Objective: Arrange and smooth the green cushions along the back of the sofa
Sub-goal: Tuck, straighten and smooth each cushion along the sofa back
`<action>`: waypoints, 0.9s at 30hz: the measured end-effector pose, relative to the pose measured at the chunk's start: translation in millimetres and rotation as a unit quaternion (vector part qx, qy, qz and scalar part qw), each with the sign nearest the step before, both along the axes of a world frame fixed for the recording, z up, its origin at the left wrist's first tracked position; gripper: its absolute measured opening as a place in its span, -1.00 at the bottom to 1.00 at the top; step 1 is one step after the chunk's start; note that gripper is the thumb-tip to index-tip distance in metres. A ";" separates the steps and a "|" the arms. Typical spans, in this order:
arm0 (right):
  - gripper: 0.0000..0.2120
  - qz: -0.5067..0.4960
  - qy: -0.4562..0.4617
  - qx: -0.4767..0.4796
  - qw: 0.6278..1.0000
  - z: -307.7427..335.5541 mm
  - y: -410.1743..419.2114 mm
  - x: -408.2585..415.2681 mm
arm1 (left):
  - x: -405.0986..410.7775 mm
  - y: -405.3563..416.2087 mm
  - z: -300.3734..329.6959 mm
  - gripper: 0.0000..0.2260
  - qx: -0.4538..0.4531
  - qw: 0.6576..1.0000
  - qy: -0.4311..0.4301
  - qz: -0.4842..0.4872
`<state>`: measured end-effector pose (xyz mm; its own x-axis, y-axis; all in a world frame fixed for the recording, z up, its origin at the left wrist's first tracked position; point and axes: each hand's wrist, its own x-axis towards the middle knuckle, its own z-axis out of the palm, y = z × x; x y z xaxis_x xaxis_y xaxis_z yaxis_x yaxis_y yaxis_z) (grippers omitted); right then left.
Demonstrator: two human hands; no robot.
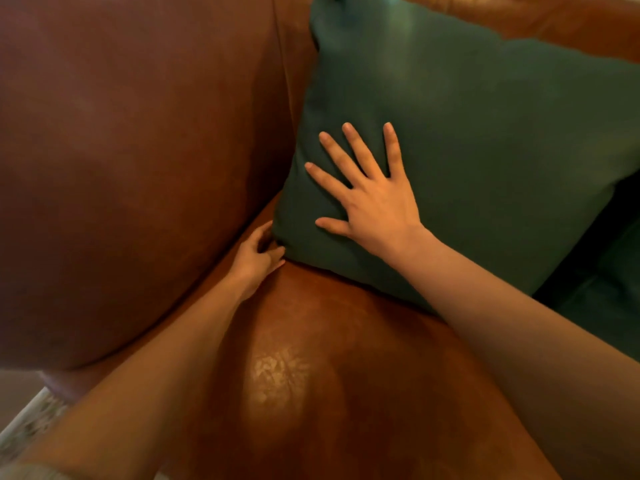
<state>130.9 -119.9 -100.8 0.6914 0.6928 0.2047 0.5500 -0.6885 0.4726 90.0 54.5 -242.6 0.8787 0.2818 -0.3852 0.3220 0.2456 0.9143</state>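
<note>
Right hand (372, 199): we see it spread wide and flat, fingers fanned, palm pressed on the lower left part of the front face of the green cushion (485, 150); it grips nothing.
Left hand (258, 256): narrowly curled, fingertips pinching at the cushion's lower left corner, which lies just ahead of it, where the seat meets the sofa arm (131, 168).
Cushion position: it leans tilted against the sofa back (554, 22), its bottom edge resting on the seat (311, 358), just below the right palm; its left edge lies close to the arm.
Second cushion (609, 289): a darker green mass well to the right of the right wrist, partly hidden by the forearm; we cannot tell how it lies.
Step in hand: we judge it to be seating the corner and flattening the face.
Doing it well: we would keep the flat palm steady as an anchor while the left fingers draw the corner out to a point, then sweep the palm outward toward the far edges, pressing lightly so the filling spreads rather than dents.
Cushion appearance: deep green, matte woven fabric, square, plump, with soft corners and faint creases near the palm.
Handling: we expect it to yield readily and spring back.
</note>
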 end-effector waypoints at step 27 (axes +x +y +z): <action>-0.28 -0.013 0.032 0.006 0.999 -5.3 -6.3 3.6 | 9.3 -0.1 13.5 -0.75 -0.014 0.979 0.151 0.136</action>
